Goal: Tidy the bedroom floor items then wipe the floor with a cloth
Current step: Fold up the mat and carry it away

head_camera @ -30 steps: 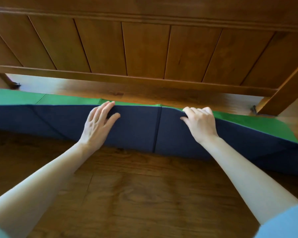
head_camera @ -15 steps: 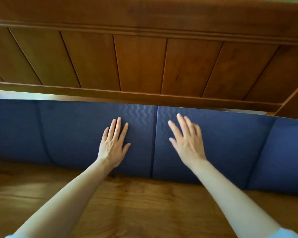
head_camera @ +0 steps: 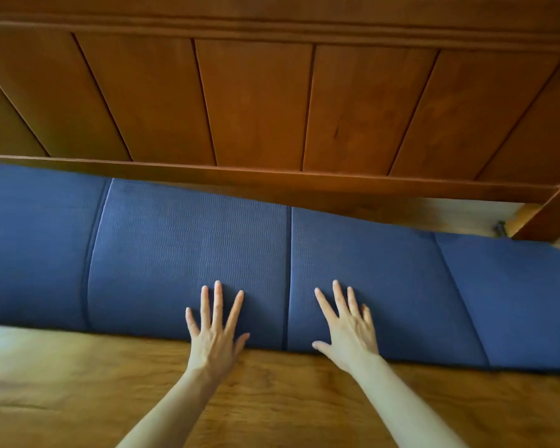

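Main thing that could go wrong from here, imo: the folded blue mat is only being pressed on, not gripped, so if the palms push unevenly it'll probably skew and jam its far edge against the low rail of the wooden bed frame at 12 o'clock instead of sliding under. It looks like a textured foam thing sitting on a smooth wood floor, so it could also buckle at the fold creases if shoved too hard.

Where stuff is: the mat lies flat along the floor, stretched from 9 o'clock to 3 o'clock, with its far edge tucked right at the frame rail. The left hand is flat on the panel just left of the middle crease, the right hand flat on the panel just right of it. Both sets of fingers are spread and straight, nothing clenched or grasped, pointing toward 12 o'clock near the mat's near edge. No cloth in view.
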